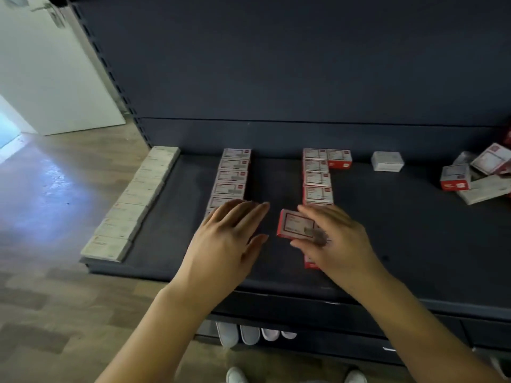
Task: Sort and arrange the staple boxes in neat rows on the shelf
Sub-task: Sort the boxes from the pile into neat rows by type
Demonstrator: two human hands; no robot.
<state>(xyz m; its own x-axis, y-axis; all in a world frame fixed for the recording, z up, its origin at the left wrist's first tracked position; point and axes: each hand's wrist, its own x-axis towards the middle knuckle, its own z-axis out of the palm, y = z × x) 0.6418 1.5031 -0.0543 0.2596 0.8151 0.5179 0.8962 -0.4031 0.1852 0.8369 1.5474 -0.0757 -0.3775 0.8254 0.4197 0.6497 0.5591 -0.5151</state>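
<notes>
Nearest the shelf's front edge: the right hand (336, 239) pinches a red-and-white staple box (297, 224) between thumb and fingers and holds it tilted, just off the near end of the right red row (317, 178)
Beneath that hand: another red box (310, 263) shows at the front edge, mostly hidden, so whether it belongs to the row is hard to tell
Left hand: the left hand (229, 239) lies flat with fingers straight and spread, holding nothing, over the near end of the middle red row (231, 178); it seems to be steadying those boxes
Step in hand: placing one more box into a row, with three rows already laid front to back on the shelf (387, 239)
Next move: the held box needs levelling, squaring to the row's line, then setting down flush against the nearest box
Left of the middle row: a row of pale boxes (132, 205) runs along the shelf's left edge
Back of the shelf: one red box (339, 158) sits beside the far end of the right row, and a lone white box (387, 161) stands right of it
Far right: an unsorted heap of boxes (478, 179) waits
</notes>
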